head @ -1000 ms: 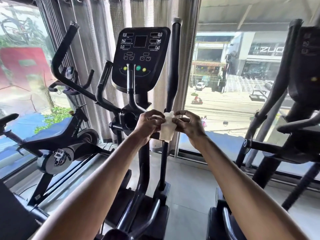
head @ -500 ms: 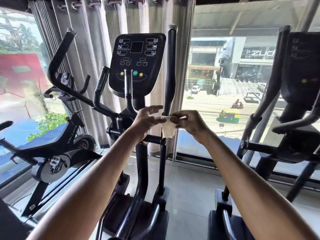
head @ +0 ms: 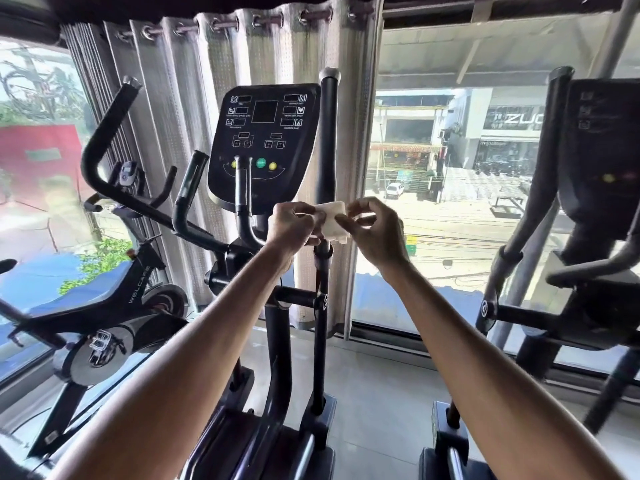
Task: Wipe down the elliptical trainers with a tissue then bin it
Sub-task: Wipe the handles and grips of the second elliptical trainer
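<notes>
A black elliptical trainer stands straight ahead, its console at eye height and its right upright handle just behind my hands. I hold a folded white tissue in front of that handle. My left hand pinches the tissue's left edge and my right hand pinches its right edge. A second elliptical trainer stands at the right, partly cut off by the frame. No bin is in view.
A black exercise bike stands at the left by the window. Grey curtains hang behind the console. Large windows show a street outside. Grey tiled floor runs between the two ellipticals.
The view has tilted down slightly, so the console sits lower in frame. My hands have folded the tissue from a hanging strip into a compact pad.
</notes>
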`<action>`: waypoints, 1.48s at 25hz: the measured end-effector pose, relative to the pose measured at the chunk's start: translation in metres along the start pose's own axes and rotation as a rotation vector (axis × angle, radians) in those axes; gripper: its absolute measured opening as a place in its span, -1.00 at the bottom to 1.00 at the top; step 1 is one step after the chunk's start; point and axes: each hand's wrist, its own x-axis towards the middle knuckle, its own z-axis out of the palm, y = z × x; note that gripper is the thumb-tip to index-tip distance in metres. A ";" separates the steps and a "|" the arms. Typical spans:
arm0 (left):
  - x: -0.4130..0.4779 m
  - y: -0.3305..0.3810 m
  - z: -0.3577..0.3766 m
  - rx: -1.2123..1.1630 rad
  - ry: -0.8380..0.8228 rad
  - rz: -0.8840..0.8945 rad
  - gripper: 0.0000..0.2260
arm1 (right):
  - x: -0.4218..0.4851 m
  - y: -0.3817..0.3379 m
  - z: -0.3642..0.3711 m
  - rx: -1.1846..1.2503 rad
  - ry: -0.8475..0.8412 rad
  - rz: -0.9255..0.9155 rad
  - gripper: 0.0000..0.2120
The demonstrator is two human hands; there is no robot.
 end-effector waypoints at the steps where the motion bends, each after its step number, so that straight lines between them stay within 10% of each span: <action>1: 0.005 0.005 0.004 -0.019 0.011 0.007 -0.88 | 0.005 0.000 0.001 0.005 -0.064 -0.037 -0.67; 16: 0.102 0.056 0.041 0.044 0.307 0.139 -0.81 | 0.184 0.008 0.031 -0.047 0.281 -0.491 -0.82; 37: 0.142 0.026 0.065 -0.071 0.323 0.351 -0.75 | 0.306 -0.014 0.026 -0.467 -0.029 -0.890 -0.87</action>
